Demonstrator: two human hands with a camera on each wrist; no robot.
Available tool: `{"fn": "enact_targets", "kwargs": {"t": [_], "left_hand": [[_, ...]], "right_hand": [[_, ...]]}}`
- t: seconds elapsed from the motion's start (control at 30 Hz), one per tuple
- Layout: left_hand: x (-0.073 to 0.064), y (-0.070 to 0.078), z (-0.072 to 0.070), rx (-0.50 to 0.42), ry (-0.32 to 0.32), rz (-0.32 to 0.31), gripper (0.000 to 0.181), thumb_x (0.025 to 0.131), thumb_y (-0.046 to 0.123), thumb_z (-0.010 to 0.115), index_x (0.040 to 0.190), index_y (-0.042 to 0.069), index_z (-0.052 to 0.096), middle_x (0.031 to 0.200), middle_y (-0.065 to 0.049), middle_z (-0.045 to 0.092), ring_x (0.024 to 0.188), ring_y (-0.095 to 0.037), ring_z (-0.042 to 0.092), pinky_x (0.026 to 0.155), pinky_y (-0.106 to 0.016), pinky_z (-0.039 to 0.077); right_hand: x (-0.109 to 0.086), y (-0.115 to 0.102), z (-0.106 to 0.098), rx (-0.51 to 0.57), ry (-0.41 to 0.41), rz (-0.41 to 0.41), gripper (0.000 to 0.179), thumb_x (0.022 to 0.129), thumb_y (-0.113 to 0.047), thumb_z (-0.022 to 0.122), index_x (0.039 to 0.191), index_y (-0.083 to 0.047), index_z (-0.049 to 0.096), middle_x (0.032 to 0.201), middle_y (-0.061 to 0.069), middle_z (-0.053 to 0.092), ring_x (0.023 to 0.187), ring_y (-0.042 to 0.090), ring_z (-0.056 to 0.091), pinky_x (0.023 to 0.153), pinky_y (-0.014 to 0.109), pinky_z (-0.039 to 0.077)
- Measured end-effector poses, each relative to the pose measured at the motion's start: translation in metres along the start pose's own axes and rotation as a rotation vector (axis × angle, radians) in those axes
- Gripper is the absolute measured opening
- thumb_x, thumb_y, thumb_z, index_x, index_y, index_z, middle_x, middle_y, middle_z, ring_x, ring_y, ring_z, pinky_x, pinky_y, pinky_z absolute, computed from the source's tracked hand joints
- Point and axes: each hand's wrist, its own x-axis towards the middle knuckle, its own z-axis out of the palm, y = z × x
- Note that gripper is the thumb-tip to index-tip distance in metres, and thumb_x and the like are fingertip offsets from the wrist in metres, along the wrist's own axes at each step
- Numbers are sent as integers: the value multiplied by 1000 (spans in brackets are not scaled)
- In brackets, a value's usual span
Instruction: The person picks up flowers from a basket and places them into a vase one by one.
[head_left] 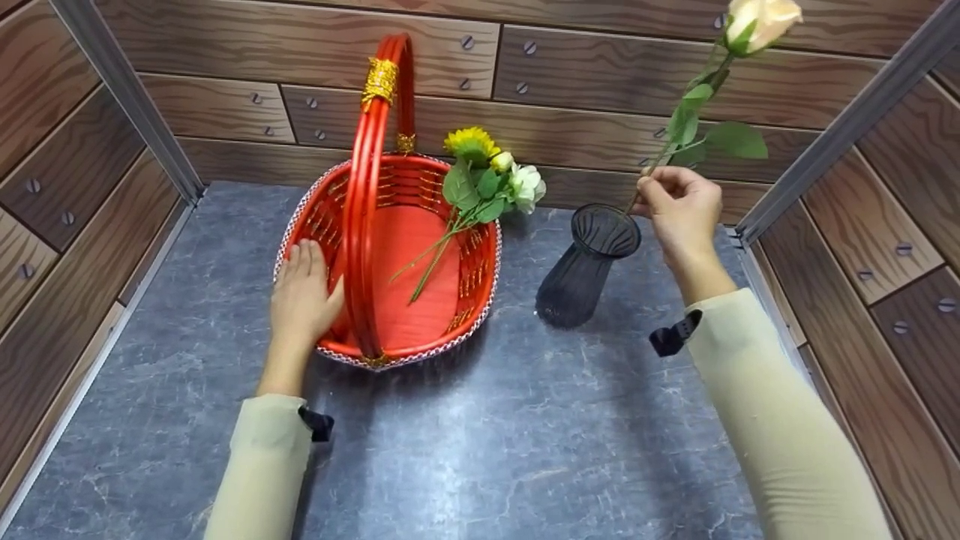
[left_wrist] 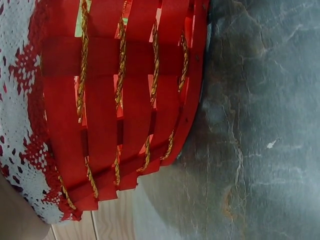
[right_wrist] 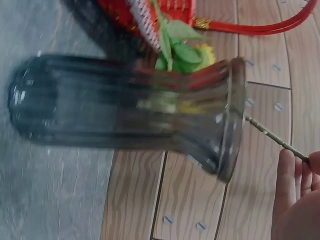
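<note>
I see right hand (head_left: 681, 214), upper right, pinching peach rose (head_left: 685, 120) low, probably for control; left hand (head_left: 298, 298), fingers straight, likely steadies red handled basket (head_left: 401, 225), left-center.

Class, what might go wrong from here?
The right hand holds the rose with its lower end close to the rim of the vase, which neither hand steadies; a bump might tip it. The other flowers lie across the edge of the basket; a nudge from the left hand might spill them.

The vase (head_left: 576, 289) looks like smooth glass, the basket (head_left: 412, 330) glossy and woven, the tabletop (head_left: 450, 457) like sleek marble.
</note>
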Motion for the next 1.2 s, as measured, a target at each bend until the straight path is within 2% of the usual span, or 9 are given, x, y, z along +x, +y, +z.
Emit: {"fn": "enact_targets", "kwargs": {"t": [0.17, 0.27, 0.5, 0.63, 0.77, 0.9, 1.0, 1.2], "left_hand": [[1, 0, 0, 2, 2, 0, 75, 103, 41, 40, 154, -10, 21, 160, -30, 21, 151, -43, 13, 124, -52, 11], [1, 0, 1, -1, 10, 3, 74, 102, 41, 41, 153, -10, 23, 160, -30, 22, 151, -43, 15, 124, -51, 12], [0, 0, 1, 4, 14, 5, 74, 102, 40, 41, 153, -11, 23, 160, -30, 23, 151, -43, 16, 124, -51, 13], [0, 0, 0, 5, -8, 0, 75, 103, 42, 39, 154, -10, 21, 161, -29, 20, 151, -42, 13, 124, -50, 11], [0, 0, -1, 6, -11, -6, 75, 103, 42, 39, 154, -10, 20, 161, -29, 20, 151, -42, 13, 124, -50, 11], [0, 0, -1, 4, -10, -6, 74, 103, 41, 40, 154, -9, 21, 161, -29, 20, 151, -43, 14, 124, -50, 11], [0, 0, -1, 8, -9, -8, 74, 103, 41, 40, 154, -9, 21, 161, -28, 21, 151, -42, 15, 124, -50, 11], [0, 0, 0, 8, -5, -5, 74, 103, 41, 40, 154, -10, 22, 161, -29, 21, 151, -42, 15, 124, -50, 11]], "right_hand": [[0, 8, -2, -285, -24, -147, 12, 86, -5, 69, 94, 5, 72, 73, -5, 68, 59, 6, 66, 60, 20, 58], [-2, 14, -3, -436, -46, -232, 15, 87, -10, 71, 94, 3, 74, 73, -6, 69, 57, 2, 65, 57, 16, 56], [-3, 25, 2, -662, -139, -365, 13, 88, -15, 71, 94, -5, 77, 82, 6, 75, 60, -6, 59, 57, 10, 46], [-5, 29, 6, -785, -205, -429, 15, 86, -15, 68, 93, -6, 78, 82, 7, 75, 66, 2, 61, 61, 11, 43], [-8, 31, 11, -838, -256, -458, 17, 85, -16, 65, 90, -6, 78, 80, 8, 75, 70, 18, 65, 66, 23, 47], [-8, 33, 14, -852, -294, -479, 18, 88, -21, 67, 88, -7, 78, 81, 9, 75, 72, 23, 66, 69, 36, 50], [-7, 33, 14, -872, -322, -492, 19, 88, -22, 70, 82, -6, 77, 77, 10, 74, 70, 26, 66, 67, 40, 51], [-6, 29, 14, -928, -388, -440, 17, 87, -23, 74, 80, -8, 76, 75, 8, 73, 67, 24, 65, 65, 39, 50]]}}
